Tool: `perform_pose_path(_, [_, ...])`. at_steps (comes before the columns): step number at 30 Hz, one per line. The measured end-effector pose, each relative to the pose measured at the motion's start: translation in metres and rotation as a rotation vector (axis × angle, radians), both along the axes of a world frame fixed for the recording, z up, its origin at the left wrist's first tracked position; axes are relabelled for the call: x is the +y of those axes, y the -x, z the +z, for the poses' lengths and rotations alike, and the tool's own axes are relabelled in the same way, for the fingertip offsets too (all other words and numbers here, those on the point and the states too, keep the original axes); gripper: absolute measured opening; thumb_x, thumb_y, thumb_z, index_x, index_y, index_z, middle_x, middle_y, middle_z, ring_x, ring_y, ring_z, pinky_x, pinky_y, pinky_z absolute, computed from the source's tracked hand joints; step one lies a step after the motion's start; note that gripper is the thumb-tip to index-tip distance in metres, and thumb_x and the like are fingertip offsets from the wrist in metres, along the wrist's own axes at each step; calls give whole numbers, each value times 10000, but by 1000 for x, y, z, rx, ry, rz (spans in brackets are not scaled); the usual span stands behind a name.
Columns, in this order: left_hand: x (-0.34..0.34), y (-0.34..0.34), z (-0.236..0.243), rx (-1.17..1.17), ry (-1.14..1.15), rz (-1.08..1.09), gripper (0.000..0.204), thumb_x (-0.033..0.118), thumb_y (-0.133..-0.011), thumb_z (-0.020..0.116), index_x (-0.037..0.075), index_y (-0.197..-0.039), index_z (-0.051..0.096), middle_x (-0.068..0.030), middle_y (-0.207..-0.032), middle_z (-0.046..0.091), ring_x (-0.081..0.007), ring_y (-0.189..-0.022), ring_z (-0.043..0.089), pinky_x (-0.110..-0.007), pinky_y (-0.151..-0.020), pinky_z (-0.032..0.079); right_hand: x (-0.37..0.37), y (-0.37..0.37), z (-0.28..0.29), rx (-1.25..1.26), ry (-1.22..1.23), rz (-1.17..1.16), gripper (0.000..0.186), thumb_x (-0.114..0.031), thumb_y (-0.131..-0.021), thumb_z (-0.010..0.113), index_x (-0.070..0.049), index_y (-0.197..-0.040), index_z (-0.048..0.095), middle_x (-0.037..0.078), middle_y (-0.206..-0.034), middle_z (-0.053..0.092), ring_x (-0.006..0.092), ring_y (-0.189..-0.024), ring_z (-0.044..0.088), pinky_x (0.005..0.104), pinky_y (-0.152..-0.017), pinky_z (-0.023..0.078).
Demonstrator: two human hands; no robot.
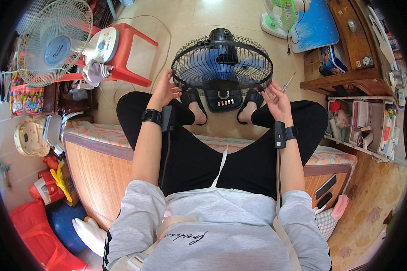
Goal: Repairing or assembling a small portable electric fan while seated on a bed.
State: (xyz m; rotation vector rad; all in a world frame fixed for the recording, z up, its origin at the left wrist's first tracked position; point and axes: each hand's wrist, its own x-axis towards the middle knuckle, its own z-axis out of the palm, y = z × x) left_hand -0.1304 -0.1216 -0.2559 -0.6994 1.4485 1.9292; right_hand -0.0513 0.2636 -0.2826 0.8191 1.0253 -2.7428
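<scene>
pale tiled floor (pixel 239 20) spreads across the cluttered room, smooth and lightly glossy. on the near side is a bed (pixel 101 176) with a woven slatted mat and a patterned cloth edge, where the person sits, knees apart. to the right stands a brown wooden cabinet (pixel 364 43); its lower shelf holds a cardboard carton (pixel 311 64) and a blue-and-white package (pixel 332 58).

in front of the person, a black fan (pixel 221 67) stands on the floor directly between the two hands, its base between the slippered feet. the guard is a rounded cage of fine black wire over translucent blue blades, and the base carries a row of pale buttons.

to the left, a red plastic stool (pixel 123 45) carries a white fan (pixel 57 49) with a round wire guard. at the right, a white rack (pixel 348 145) is split into compartments holding a red item, a pale bundle and slim upright containers.

the left hand (pixel 168 89) is loosely open, fingers bent, at the guard's left rim; whether it touches is unclear. the right hand (pixel 278 103), by the right rim, grips a thin screwdriver (pixel 288 82), its metal shaft pointing up and away.
</scene>
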Motion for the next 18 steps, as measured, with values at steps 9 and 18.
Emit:
perform_pose_path(9, [-11,-5,-14,-243,-114,45,520,510,-855,354,111,-1186,404,-210,-1069,461,-364,-891,438,-467,-761,399,4,-12,-19,-234,40,-91,240,-103,-899,488,-19,-1118,539,62,-1020,589,207,-1042,518,396,-1001,337])
perform_pose_path(18, [-10,-10,-53,-387,-45,42,618,626,-856,335,98,-1166,422,-207,-1069,443,-373,-906,396,-489,-732,365,19,-26,-52,-493,57,-69,83,-65,-888,479,-32,-919,549,84,-893,576,233,-932,524,434,-986,354])
